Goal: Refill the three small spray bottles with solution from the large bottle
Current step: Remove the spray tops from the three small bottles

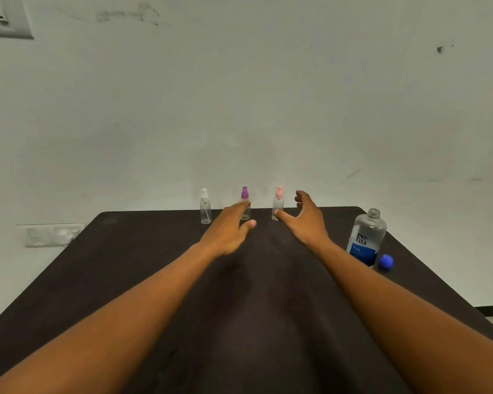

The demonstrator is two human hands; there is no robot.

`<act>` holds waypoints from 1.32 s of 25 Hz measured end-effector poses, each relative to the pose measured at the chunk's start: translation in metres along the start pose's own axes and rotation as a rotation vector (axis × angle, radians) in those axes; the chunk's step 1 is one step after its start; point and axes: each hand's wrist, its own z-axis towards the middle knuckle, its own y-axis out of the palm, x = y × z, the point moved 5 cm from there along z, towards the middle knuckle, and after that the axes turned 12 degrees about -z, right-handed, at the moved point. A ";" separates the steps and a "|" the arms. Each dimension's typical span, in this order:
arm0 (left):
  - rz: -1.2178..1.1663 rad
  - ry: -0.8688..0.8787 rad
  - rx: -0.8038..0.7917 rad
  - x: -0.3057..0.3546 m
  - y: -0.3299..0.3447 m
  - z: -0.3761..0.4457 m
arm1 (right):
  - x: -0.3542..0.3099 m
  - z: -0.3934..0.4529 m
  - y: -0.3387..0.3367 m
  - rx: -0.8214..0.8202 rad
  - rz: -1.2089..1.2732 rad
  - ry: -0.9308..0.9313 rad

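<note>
Both hands reach toward the spray bottles; nothing is held.

On the dark tabletop, three small spray bottles stand upright in a row at 12 o'clock by the far edge: white-capped bottle, purple-capped bottle, pink-capped bottle. The left hand is spread, fingers straight, fingertips overlapping the purple-capped bottle; contact cannot be told. The right hand is wide and cupped just beside the pink-capped bottle. The large bottle stands uncapped at 2 o'clock, its blue cap lying just beside it.
</note>
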 end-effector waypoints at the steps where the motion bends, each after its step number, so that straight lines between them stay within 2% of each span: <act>1: -0.004 -0.004 -0.007 -0.006 0.005 0.009 | 0.006 0.011 0.011 -0.007 0.008 0.021; 9: -0.071 -0.001 -0.003 -0.042 0.039 0.055 | 0.044 0.081 0.084 -0.022 0.122 0.190; 16: -0.118 0.001 0.023 -0.059 0.051 0.066 | 0.053 0.106 0.109 0.044 0.152 0.266; 23: -0.142 0.001 0.033 -0.037 0.039 0.050 | 0.040 0.068 0.081 0.046 0.175 0.185; 28: -0.208 0.024 0.067 0.009 0.009 0.023 | 0.009 0.011 0.034 0.034 0.219 0.111; 33: -0.232 0.049 0.051 0.061 -0.014 -0.016 | -0.016 -0.056 0.005 -0.006 0.336 0.128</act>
